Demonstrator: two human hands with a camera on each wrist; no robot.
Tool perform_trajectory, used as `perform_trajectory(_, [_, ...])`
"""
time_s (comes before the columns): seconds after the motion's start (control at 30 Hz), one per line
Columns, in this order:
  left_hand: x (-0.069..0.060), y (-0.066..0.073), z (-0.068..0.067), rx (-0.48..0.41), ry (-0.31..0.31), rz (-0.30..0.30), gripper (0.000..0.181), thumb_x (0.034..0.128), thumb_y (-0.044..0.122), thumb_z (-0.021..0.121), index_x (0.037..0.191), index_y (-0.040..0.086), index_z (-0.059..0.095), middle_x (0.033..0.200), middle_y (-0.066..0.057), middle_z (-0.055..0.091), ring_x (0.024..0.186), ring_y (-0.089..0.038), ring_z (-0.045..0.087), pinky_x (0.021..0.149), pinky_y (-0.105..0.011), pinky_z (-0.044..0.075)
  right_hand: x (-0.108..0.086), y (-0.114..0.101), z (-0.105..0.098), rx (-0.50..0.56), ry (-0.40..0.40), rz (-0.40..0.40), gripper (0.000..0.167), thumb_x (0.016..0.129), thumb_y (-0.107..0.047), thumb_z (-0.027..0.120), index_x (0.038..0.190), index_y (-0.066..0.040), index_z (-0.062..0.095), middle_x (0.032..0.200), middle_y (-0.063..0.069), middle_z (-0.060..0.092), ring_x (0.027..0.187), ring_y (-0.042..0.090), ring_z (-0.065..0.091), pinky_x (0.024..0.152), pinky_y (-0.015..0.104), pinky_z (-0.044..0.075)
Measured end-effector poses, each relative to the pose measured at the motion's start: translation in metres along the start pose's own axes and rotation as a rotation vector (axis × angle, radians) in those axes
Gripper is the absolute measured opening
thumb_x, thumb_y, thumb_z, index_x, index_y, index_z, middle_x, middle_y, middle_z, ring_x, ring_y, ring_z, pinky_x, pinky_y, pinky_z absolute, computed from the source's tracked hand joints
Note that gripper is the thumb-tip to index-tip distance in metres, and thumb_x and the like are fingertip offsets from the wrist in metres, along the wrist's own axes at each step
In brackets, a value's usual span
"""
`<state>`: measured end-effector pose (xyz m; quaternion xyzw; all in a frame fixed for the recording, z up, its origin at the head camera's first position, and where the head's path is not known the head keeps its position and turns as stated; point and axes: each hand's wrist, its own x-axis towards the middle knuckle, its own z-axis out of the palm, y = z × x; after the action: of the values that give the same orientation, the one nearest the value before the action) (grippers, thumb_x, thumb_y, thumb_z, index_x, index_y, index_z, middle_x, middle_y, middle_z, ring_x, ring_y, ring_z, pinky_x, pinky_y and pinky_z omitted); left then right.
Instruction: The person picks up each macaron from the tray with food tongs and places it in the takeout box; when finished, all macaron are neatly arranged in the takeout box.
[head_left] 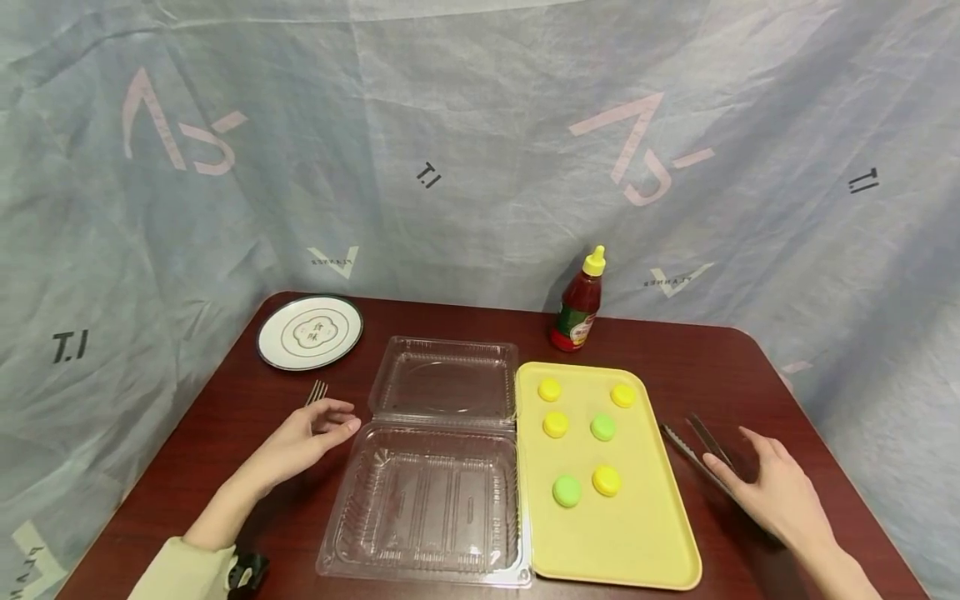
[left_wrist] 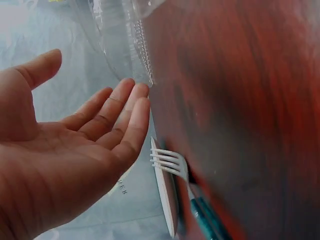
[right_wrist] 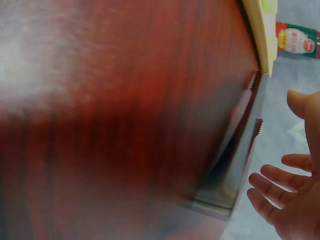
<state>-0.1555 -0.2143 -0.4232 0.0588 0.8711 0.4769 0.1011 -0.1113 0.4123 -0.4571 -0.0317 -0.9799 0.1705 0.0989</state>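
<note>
My left hand [head_left: 303, 442] hovers left of a clear hinged plastic box [head_left: 423, 500], its fingers relaxed and holding nothing. Beneath it lies a fork [head_left: 317, 392]; the left wrist view shows the fork's tines [left_wrist: 167, 161] and green handle below the fingers of the hand [left_wrist: 85, 135]. On the right, my right hand [head_left: 780, 492] is over metal tongs [head_left: 701, 446], thumb and fingers spread apart. In the right wrist view the tongs [right_wrist: 240, 150] lie on the table beside the hand [right_wrist: 295, 190], with a gap between them. The box's lid [head_left: 446, 379] is folded back.
A yellow tray [head_left: 615, 550] against the box's right side carries several yellow rounds [head_left: 606, 480] and green rounds [head_left: 566, 491]. A red sauce bottle [head_left: 577, 308] stands behind it. At the back left is a white plate [head_left: 310, 332]. A grey cloth [head_left: 465, 167] hangs behind the table.
</note>
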Motion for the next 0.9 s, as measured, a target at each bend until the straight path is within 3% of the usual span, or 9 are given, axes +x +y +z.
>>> perform_trajectory(0.23, [-0.002,-0.005,0.005,-0.132,-0.045,-0.055,0.036,0.0987,0.026,0.064,0.120,-0.003,0.061,0.102,-0.010,0.067,0.095,-0.024,0.064,0.083,-0.037,0.052,-0.006,0.008,0.009,-0.006,-0.024,0.017,0.084,0.089,-0.054,0.070,0.133,0.014,0.045,0.123,0.038,0.047,0.107,0.056,0.049,0.079,0.068,0.041])
perform_trajectory(0.5, [-0.003,-0.009,0.011,-0.231,-0.040,-0.092,0.034,0.0989,0.025,0.064,0.115,-0.005,0.061,0.088,-0.009,0.067,0.082,-0.022,0.063,0.073,-0.032,0.055,-0.008,0.010,0.012,-0.014,-0.025,0.008,0.082,0.085,-0.051,0.075,0.126,0.016,0.050,0.113,0.038,0.052,0.098,0.050,0.054,0.076,0.065,0.044])
perform_trajectory(0.9, [-0.003,-0.011,0.013,-0.318,-0.104,-0.043,0.027,0.0989,0.015,0.063,0.110,-0.010,0.060,0.081,-0.005,0.062,0.069,-0.014,0.057,0.061,-0.024,0.050,-0.006,0.010,0.016,-0.026,-0.038,-0.002,0.078,0.082,-0.048,0.079,0.118,0.017,0.056,0.106,0.036,0.055,0.091,0.047,0.058,0.074,0.063,0.046])
